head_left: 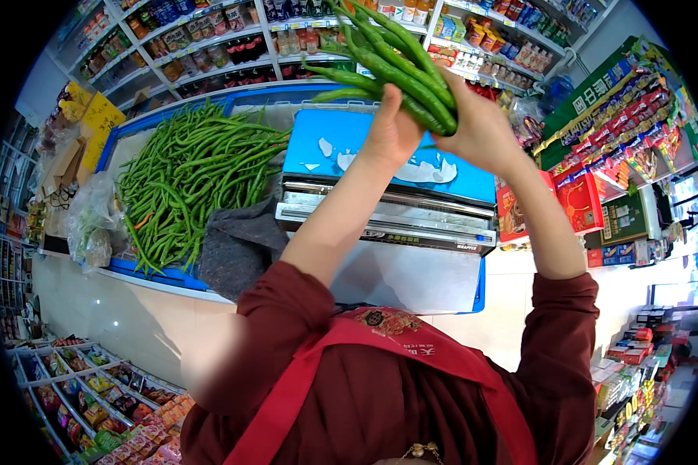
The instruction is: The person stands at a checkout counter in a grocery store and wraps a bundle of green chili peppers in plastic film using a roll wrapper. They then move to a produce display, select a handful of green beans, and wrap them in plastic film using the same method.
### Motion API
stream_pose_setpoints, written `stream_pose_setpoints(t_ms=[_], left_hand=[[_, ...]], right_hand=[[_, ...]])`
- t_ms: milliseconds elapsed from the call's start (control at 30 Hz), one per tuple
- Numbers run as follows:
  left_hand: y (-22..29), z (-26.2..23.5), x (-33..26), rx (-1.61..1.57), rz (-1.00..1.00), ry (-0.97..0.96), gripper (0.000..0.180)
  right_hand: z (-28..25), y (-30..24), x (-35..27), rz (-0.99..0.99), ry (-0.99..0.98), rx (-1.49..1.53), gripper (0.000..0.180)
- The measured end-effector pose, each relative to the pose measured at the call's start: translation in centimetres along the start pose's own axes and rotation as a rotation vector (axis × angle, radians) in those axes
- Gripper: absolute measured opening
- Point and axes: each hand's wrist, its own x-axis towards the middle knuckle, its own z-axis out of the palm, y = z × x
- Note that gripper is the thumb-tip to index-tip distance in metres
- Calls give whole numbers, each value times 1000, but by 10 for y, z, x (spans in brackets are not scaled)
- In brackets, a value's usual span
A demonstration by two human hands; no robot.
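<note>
A bunch of long green chili peppers [399, 66] is held up at the far side, above a blue-topped wrapping machine [450, 151]. My right hand [477, 124] wraps round the lower ends of the bunch. From the left, my left hand [388, 132] presses against the same bunch with its thumb up; its other fingers are partly hidden. To the left, a large heap of loose green chili peppers [202, 167] lies on the counter. Torn white film scraps [426, 170] stick to the machine's blue top.
A dark grey cloth [244, 244] lies between the pepper heap and the machine. A clear plastic bag [93, 217] sits at the counter's left end. Red boxes [578, 198] stand right of the machine. Stocked shelves [209, 46] line the far wall.
</note>
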Motion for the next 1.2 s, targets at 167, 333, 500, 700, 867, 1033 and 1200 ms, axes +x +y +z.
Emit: stream_pose_setpoints(t_ms=[167, 333, 500, 700, 867, 1033, 1200], left_hand=[[-79, -54, 22, -278, -212, 49, 86], [-108, -76, 4, -325, -214, 166, 93], [-99, -80, 34, -539, -157, 59, 94], [-116, -102, 13, -460, -153, 440, 84], [-112, -127, -15, -414, -104, 729, 61], [-99, -122, -24, -277, -12, 791, 62], [-89, -119, -31, -183, -69, 769, 68]], right_hand=[[31, 76, -5, -107, 30, -180, 72], [66, 100, -19, -26, -60, -61, 71], [60, 87, -2, -120, 101, -250, 66], [112, 103, -16, -141, 86, -252, 69], [135, 90, -23, -28, -173, -38, 76], [138, 86, -16, 14, -282, 39, 69], [139, 86, -12, 25, -347, 21, 60]])
